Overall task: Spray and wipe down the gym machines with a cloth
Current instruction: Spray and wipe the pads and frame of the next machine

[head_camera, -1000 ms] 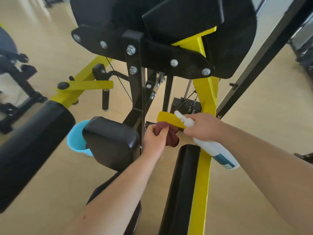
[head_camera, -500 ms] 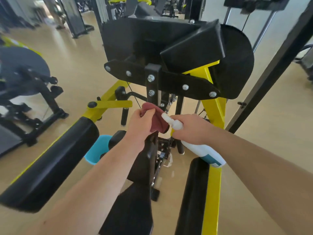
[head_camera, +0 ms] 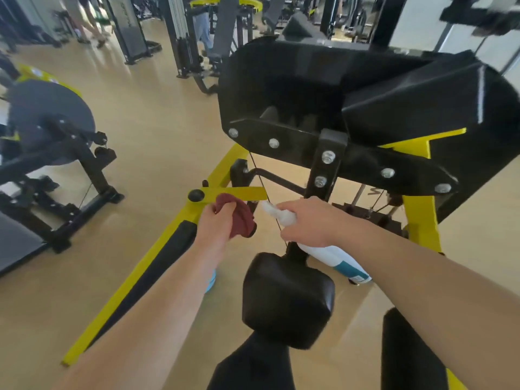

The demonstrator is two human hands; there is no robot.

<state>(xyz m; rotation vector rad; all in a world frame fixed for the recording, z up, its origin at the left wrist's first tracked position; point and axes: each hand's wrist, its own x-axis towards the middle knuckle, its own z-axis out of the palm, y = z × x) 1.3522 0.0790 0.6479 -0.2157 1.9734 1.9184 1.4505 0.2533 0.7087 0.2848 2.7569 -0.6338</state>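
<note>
My left grip (head_camera: 215,222) clutches the crumpled maroon cloth (head_camera: 240,216) by the flat yellow metal lever (head_camera: 244,193). At its three o'clock, my right grip (head_camera: 306,220) holds the white plastic spray bottle (head_camera: 334,258). I judge most wiping remains.

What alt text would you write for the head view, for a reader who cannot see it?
The left hand grips a red cloth beside a yellow bar of a black gym machine; the right hand holds a white spray bottle, nozzle toward the cloth.
</note>
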